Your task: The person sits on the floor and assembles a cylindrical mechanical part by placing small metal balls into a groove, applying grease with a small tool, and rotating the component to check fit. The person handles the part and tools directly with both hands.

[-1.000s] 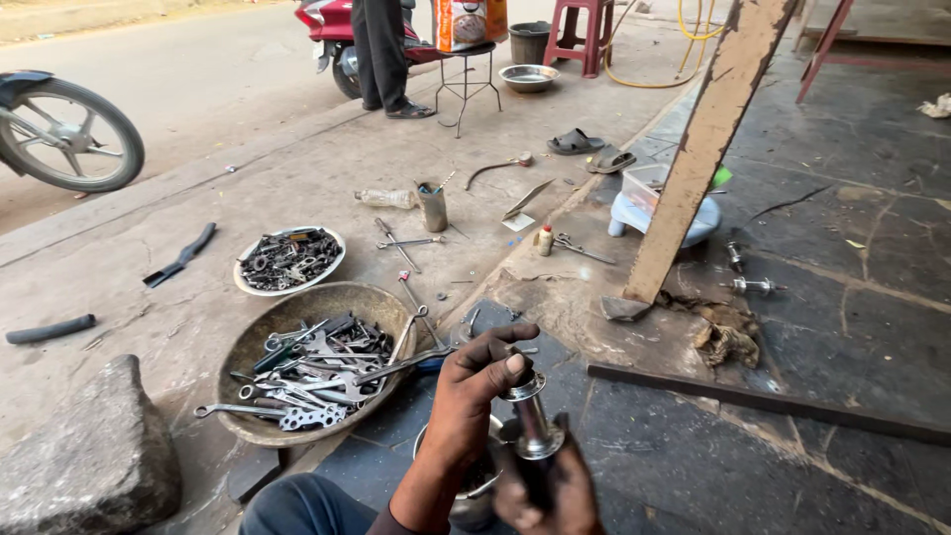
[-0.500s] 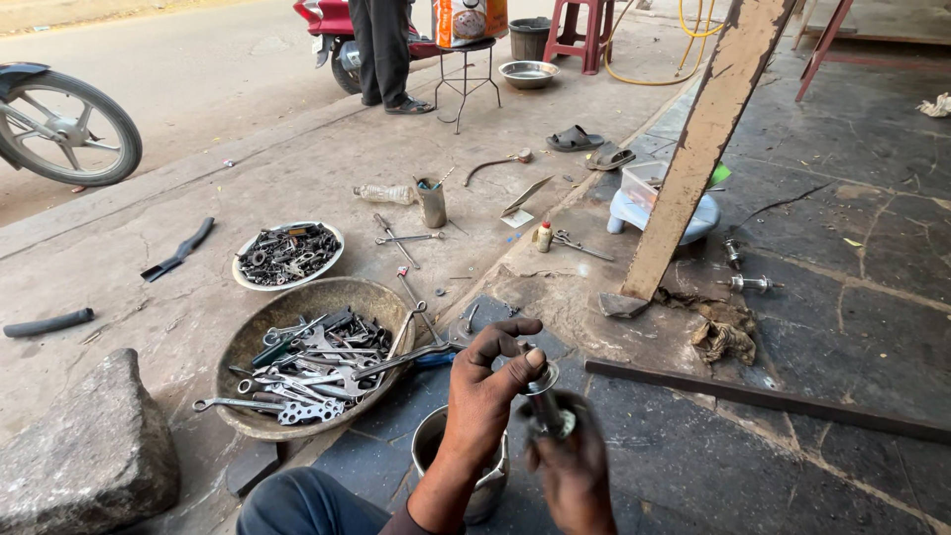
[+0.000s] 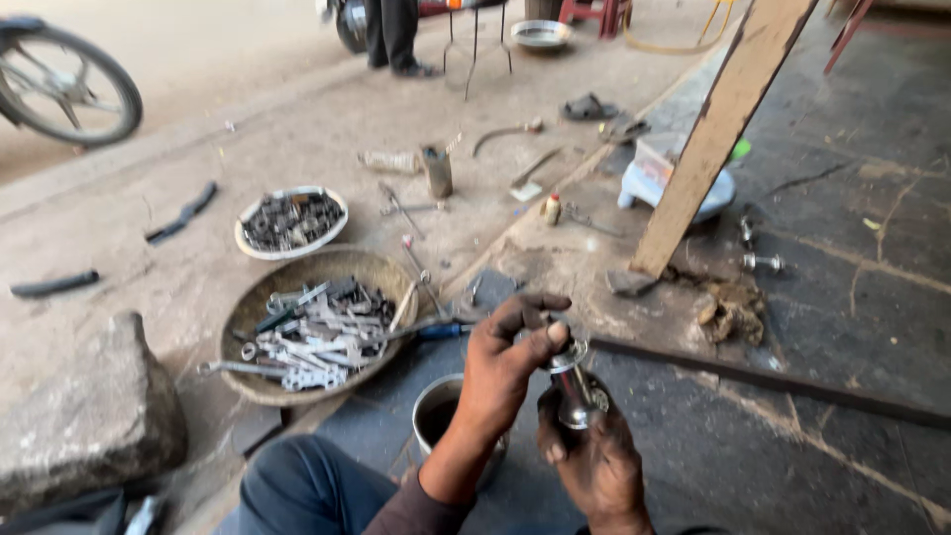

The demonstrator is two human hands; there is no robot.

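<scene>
Chrome metal part (image 3: 575, 388) gripped upright in greasy hands over a dark floor.

Holding it from below, the right hand (image 3: 597, 464) is clamped round the shaft, while the left hand (image 3: 503, 365) pinches the part's flanged top with thumb and fingers. Just beside the left wrist stands a small metal pot (image 3: 436, 411) of dark liquid. Farther left, a wide shallow pan (image 3: 315, 325) is heaped with spanners, and beyond it a white-rimmed bowl (image 3: 290, 221) holds small dark metal pieces.
</scene>
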